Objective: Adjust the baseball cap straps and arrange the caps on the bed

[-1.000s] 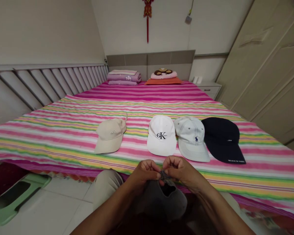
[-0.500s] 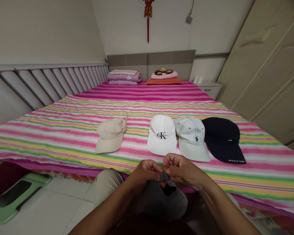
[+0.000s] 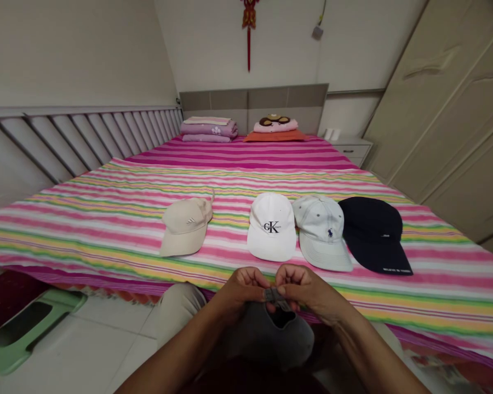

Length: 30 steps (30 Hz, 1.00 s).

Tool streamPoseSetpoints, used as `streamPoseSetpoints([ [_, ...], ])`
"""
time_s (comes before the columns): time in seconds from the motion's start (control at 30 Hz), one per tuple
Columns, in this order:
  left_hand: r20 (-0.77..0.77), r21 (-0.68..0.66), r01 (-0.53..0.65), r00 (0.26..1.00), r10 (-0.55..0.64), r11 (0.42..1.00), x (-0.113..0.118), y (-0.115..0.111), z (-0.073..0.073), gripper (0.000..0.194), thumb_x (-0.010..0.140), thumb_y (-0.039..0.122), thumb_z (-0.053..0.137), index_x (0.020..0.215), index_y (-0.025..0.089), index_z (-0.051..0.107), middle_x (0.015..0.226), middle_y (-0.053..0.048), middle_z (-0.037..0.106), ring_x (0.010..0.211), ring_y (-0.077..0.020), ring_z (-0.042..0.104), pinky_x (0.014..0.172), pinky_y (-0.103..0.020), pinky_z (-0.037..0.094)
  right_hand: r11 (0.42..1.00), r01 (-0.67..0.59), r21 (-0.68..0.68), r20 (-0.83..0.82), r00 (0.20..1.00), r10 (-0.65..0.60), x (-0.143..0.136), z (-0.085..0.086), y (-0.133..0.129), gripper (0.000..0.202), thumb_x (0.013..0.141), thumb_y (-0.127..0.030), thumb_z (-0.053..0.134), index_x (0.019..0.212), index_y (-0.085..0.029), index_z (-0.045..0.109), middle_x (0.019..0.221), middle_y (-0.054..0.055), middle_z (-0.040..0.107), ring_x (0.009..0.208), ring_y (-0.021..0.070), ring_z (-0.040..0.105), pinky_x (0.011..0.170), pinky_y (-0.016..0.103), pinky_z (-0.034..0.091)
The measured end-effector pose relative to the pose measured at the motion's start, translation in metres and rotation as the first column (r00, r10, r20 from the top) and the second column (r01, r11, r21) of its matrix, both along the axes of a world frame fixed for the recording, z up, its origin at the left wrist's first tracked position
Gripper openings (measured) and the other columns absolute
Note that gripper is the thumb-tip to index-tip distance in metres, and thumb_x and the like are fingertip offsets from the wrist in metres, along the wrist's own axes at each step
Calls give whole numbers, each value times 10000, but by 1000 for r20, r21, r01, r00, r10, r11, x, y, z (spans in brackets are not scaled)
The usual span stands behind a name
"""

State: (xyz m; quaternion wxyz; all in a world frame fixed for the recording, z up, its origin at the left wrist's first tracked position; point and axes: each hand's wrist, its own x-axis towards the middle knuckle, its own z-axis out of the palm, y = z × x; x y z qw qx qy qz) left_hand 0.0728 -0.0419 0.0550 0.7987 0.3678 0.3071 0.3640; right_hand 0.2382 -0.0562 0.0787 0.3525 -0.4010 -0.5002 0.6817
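Note:
A dark grey baseball cap rests over my lap, its back opening and strap turned toward the bed. My left hand pinches one side of the cap's back strap. On the other side, my right hand grips the same strap between thumb and fingers. Just beyond my hands lie a white cap with black letters, a pale denim cap and a navy cap, side by side. A beige cap sits apart to the left.
The caps lie on a striped bedspread. Folded purple bedding and a pink pillow are stacked by the headboard. At the lower left stands a green stool. A metal railing borders the bed's left side.
My right hand has lowered slightly and its fingers have curled in closer around the strap. More of the strap shows between my hands. The other caps have stayed put.

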Motion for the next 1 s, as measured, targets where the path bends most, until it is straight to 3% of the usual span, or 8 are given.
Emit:
streamPoseSetpoints([
  [0.23, -4, 33, -20, 1000, 20, 999, -1, 1, -1, 268, 487, 140, 749, 616, 107, 516, 489, 5, 586, 414, -73, 532, 413, -145, 349, 1000, -25, 9, 16, 1000, 25, -5, 4, 2, 205, 624, -279, 659, 635, -138, 510, 470, -43, 516, 384, 36, 374, 389, 176, 248],
  [0.43, 127, 38, 17, 992, -22, 999, -4, 1, 0, 306, 512, 123, 726, 619, 138, 439, 558, -11, 616, 434, -117, 570, 425, -182, 398, 1000, 2, 10, -125, 992, -1, -6, 1, -5, 379, 567, -327, 721, 837, -165, 510, 606, -30, 574, 468, 62, 451, 444, 197, 286],
  [0.53, 157, 28, 14, 987, -18, 1000, -4, 2, -1, 323, 499, 103, 725, 610, 142, 424, 545, 10, 593, 430, -104, 559, 415, -169, 387, 997, -18, 72, -18, 1000, 19, -9, -1, -10, 307, 594, -315, 704, 808, -162, 544, 640, -11, 589, 485, 66, 416, 459, 209, 265],
  [0.63, 162, 27, 8, 987, -12, 1000, -4, 3, -3, 330, 487, 99, 730, 596, 140, 421, 532, 21, 572, 429, -89, 543, 411, -158, 374, 987, 43, 152, 87, 995, -57, -13, -2, -13, 247, 624, -310, 677, 788, -156, 576, 619, -12, 572, 480, 66, 360, 462, 220, 249],
  [0.83, 122, -16, 7, 992, -5, 1000, -5, 3, -4, 332, 481, 103, 740, 596, 137, 431, 517, 24, 553, 457, -76, 526, 431, -153, 366, 993, -1, 116, 43, 999, -4, -17, -9, -13, 300, 628, -344, 663, 855, -176, 562, 597, -44, 493, 486, 72, 355, 464, 221, 257],
  [1.0, 138, 9, -7, 990, 6, 1000, -8, 4, -4, 367, 497, 126, 745, 594, 147, 392, 571, -10, 603, 479, -82, 535, 447, -160, 366, 981, 29, 190, 113, 992, -51, -17, -16, -14, 419, 657, -325, 640, 1032, -205, 497, 626, -56, 451, 493, 76, 368, 461, 213, 286],
])
